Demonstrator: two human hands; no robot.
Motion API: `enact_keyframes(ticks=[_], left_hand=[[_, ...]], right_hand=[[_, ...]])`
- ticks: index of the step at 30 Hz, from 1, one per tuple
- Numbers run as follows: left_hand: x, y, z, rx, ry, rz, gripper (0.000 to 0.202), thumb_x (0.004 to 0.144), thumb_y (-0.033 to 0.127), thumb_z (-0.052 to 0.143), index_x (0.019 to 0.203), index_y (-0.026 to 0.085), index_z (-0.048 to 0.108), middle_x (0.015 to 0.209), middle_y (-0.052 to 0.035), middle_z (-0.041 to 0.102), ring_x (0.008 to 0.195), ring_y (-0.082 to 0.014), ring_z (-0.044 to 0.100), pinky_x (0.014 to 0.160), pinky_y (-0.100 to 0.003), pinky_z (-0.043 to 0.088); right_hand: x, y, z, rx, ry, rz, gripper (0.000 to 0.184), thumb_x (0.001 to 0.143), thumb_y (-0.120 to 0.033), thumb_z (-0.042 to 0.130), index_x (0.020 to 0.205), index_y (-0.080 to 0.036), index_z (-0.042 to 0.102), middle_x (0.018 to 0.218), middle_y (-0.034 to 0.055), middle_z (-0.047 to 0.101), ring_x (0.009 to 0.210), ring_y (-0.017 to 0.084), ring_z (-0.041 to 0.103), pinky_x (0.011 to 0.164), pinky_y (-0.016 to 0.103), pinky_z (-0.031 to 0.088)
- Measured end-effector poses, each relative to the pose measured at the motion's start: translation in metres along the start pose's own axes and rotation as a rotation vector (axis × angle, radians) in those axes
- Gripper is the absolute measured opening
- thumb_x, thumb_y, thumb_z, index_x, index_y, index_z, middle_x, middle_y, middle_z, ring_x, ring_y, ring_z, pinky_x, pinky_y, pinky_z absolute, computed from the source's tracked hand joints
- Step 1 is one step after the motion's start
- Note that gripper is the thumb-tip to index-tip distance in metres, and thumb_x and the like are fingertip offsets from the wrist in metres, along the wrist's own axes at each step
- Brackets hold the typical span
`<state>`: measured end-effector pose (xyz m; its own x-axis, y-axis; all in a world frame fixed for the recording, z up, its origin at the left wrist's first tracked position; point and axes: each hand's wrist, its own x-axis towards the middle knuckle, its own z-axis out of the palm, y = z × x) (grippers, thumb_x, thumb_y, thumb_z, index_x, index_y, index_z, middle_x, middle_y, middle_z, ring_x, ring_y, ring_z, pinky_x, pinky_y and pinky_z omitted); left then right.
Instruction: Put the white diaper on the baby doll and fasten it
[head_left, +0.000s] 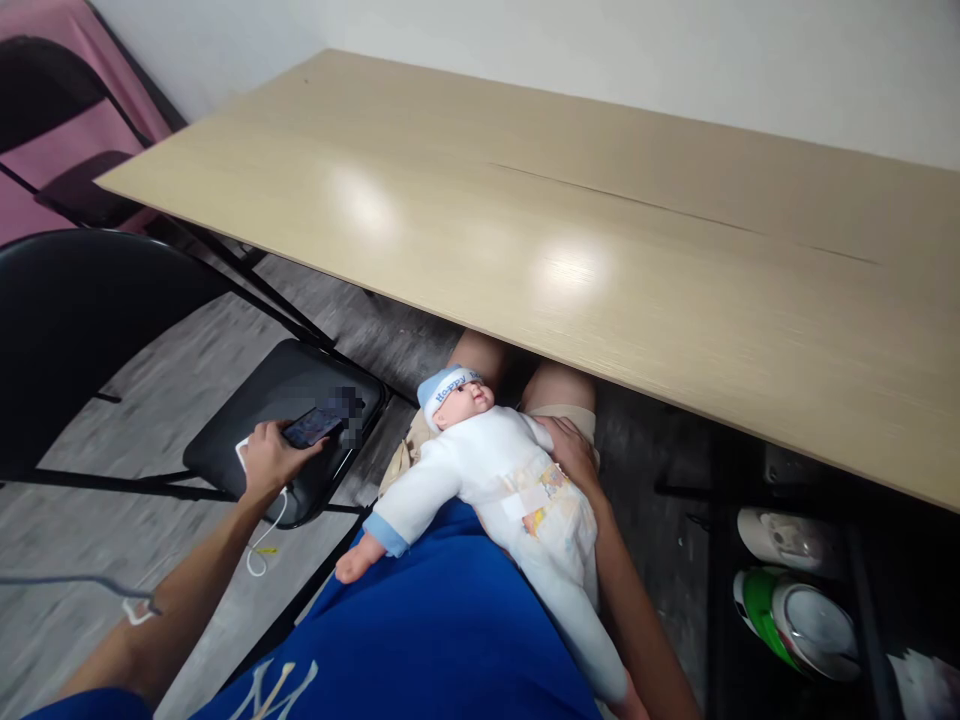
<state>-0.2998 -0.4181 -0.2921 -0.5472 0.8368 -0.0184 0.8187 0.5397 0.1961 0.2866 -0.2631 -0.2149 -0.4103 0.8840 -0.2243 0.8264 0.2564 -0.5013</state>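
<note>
A baby doll (501, 480) in a white suit, blue-trimmed cap and a printed diaper lies face up across my lap. My right hand (574, 452) rests against the doll's far side at my knee, fingers curved onto it. My left hand (271, 458) reaches out to the black folding chair seat (285, 400) on my left and grips a phone (319, 424) lying there, above a white charger block with a white cable (262, 545) hanging off the seat.
A long light-wood table (600, 240) spans the view in front, its edge over my knees. Another black chair (67, 320) stands at far left. White and green shoes (795, 610) sit on a low shelf at the right. The floor is grey.
</note>
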Motion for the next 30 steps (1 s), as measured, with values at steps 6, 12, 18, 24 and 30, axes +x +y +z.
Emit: enact_keyframes(ticks=[6,12,18,24,30], left_hand=[[0.002,0.022,-0.033,0.004,0.136,0.206,0.082,0.093,0.074,0.067,0.142,0.008,0.061,0.142,-0.0233,0.064,0.136,-0.0457,0.060,0.097,-0.057,0.040],[-0.001,0.047,-0.070,0.063,0.166,0.332,0.072,0.094,0.065,0.076,0.144,0.015,0.062,0.144,-0.0216,0.068,0.130,-0.0416,0.066,0.106,-0.054,0.044],[-0.013,0.088,-0.122,-0.037,0.269,0.412,0.074,0.090,0.067,0.084,0.142,0.018,0.067,0.142,-0.0177,0.070,0.127,-0.0385,0.069,0.110,-0.050,0.046],[-0.030,0.130,-0.171,-0.174,0.358,0.493,0.074,0.087,0.069,0.088,0.138,0.019,0.072,0.134,-0.0156,0.073,0.119,-0.0379,0.072,0.105,-0.055,0.055],[-0.046,0.161,-0.203,-0.291,0.393,0.555,0.070,0.087,0.064,0.094,0.141,0.025,0.073,0.129,-0.0123,0.069,0.118,-0.0336,0.071,0.096,-0.052,0.063]], right_hand=[[0.003,0.001,0.002,-0.007,-0.005,-0.004,0.054,0.094,-0.012,0.062,0.146,-0.024,0.067,0.141,0.0103,0.077,0.133,0.026,0.066,0.113,0.032,0.049],[0.002,0.001,0.001,0.006,-0.004,-0.004,0.052,0.095,-0.014,0.063,0.146,-0.024,0.068,0.142,0.0101,0.077,0.134,0.026,0.065,0.113,0.032,0.049],[0.001,-0.002,0.000,0.011,0.003,-0.002,0.049,0.098,-0.015,0.060,0.145,-0.024,0.068,0.141,0.0097,0.078,0.132,0.027,0.066,0.112,0.032,0.049],[0.002,-0.002,-0.001,0.010,0.005,-0.003,0.050,0.096,-0.013,0.059,0.144,-0.023,0.069,0.141,0.0104,0.078,0.132,0.027,0.067,0.111,0.033,0.050],[0.002,0.002,0.000,0.000,0.007,0.018,0.051,0.093,-0.012,0.060,0.142,-0.023,0.071,0.137,0.0125,0.079,0.131,0.029,0.068,0.110,0.034,0.052]])
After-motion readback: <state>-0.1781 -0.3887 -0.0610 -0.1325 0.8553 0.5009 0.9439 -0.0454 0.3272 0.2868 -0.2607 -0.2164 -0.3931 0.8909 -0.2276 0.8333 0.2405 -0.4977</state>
